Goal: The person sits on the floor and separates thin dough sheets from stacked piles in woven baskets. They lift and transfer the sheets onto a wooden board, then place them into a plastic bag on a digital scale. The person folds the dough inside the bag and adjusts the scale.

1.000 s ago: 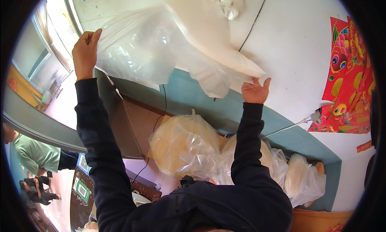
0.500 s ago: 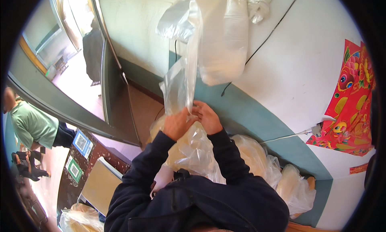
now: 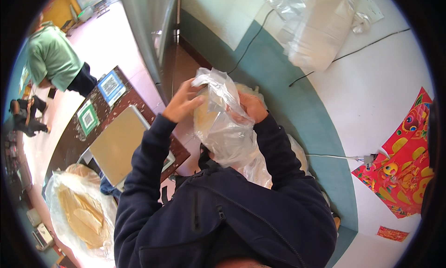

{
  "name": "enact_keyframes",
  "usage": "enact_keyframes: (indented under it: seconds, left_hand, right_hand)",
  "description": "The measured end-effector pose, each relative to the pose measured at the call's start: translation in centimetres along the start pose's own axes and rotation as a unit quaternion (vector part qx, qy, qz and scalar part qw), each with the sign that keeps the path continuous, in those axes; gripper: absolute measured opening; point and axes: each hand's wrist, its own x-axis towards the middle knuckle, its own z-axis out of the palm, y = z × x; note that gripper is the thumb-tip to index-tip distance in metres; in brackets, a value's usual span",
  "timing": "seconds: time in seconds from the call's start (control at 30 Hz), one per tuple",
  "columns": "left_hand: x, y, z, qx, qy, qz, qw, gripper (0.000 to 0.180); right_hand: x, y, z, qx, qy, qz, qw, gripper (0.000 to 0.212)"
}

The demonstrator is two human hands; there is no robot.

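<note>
A clear plastic bag (image 3: 223, 93) hangs crumpled in front of me between my hands. My left hand (image 3: 182, 102) is at its left side, thumb and fingers spread, with the fingertips against the bag's upper edge. On the other side my right hand (image 3: 253, 107) is closed on the plastic, its fingertips partly hidden behind the film. Just beyond and below, larger plastic bags with pale yellowish contents (image 3: 204, 121) stand by the wall. A thick bundle of clear bags (image 3: 320, 33) hangs on the wall at the upper right.
To the left is a dark worn table (image 3: 69, 124) with a tan board (image 3: 118, 145) and two code signs. An open bag of flat tan sheets (image 3: 83, 212) stands at the lower left. A person in a green shirt (image 3: 55, 56) is beyond the table. A black cable (image 3: 367, 45) crosses the right wall.
The strip of plastic that ran from the wall bundle to my hands is now apart from it. My hands have separated, with the bag between them, and my view has turned left.
</note>
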Motion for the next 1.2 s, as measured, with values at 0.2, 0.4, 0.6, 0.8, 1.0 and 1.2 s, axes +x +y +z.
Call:
enact_keyframes:
  seconds: [0.2, 0.4, 0.6, 0.8, 1.0, 1.2]
  left_hand:
    - [-8.6, 1.5, -4.1, -0.202, 0.027, 0.02, 0.979, 0.029]
    - [-20.6, 1.9, -9.6, -0.187, 0.235, -0.071, 0.951, 0.022]
    - [-31.6, 2.4, -13.8, 0.131, 0.368, -0.14, 0.91, 0.028]
    - [-29.6, 4.3, -13.6, 0.068, 0.022, -0.051, 0.996, 0.043]
    - [-31.1, 5.0, -12.7, -0.143, 0.021, -0.011, 0.989, 0.035]
    - [-34.3, 6.1, -13.6, -0.174, 0.145, -0.027, 0.974, 0.024]
  right_hand:
    - [0.8, 4.5, 5.5, 0.094, -0.085, 0.088, 0.988, 0.032]
    - [1.6, 8.6, 12.8, -0.381, 0.053, -0.188, 0.904, 0.026]
    - [3.3, 8.9, 18.2, -0.123, -0.016, -0.106, 0.987, 0.026]
    - [4.1, 7.1, 22.9, -0.091, -0.217, 0.084, 0.968, 0.024]
    - [4.9, 6.7, 25.3, -0.095, -0.216, 0.115, 0.965, 0.027]
    - [5.5, 7.4, 24.9, -0.137, -0.191, 0.144, 0.961, 0.027]
